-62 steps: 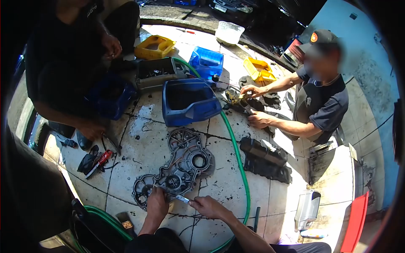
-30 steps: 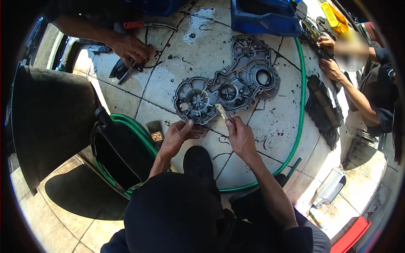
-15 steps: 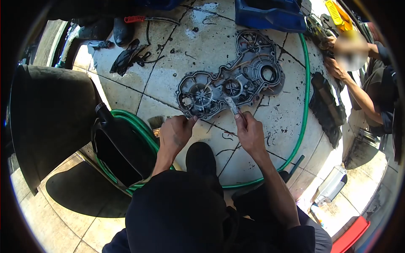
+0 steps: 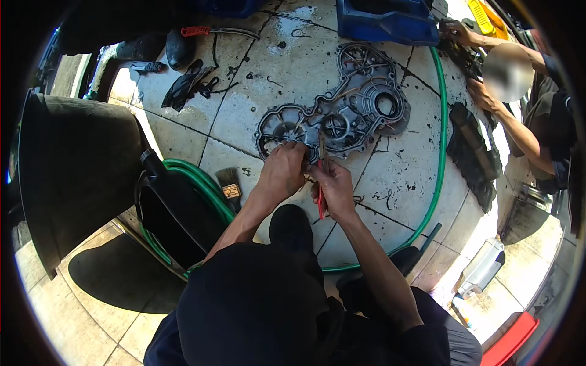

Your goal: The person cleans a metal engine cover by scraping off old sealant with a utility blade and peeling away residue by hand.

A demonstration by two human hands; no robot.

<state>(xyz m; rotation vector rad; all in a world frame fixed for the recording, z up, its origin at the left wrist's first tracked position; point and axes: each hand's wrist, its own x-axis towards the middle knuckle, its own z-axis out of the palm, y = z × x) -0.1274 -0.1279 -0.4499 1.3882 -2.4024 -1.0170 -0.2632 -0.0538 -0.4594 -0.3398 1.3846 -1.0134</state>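
A grimy metal engine cover [image 4: 342,116] with ribbed, ring-shaped recesses lies flat on the tiled floor in front of me. My left hand [image 4: 285,168] is closed over its near left edge, the fingers curled onto the rim and partly hiding the left round recess. Beside it, my right hand [image 4: 332,186] grips a narrow-bladed tool with a red handle [image 4: 321,204]. The blade points away from me and reaches over the near middle edge of the cover. Whether its tip touches the metal I cannot tell.
A brush [image 4: 229,186] lies left of my hands. A green hose [image 4: 441,134] curves around the work. At left are a cut black jug [image 4: 177,207] and a black tub [image 4: 79,165]; behind stands a blue container [image 4: 390,24]. Another person's hands [image 4: 482,94] work at right.
My left hand has moved right and further onto the cover. My right hand has come left, close beside it, and the tool's red handle now shows. The brush is uncovered.
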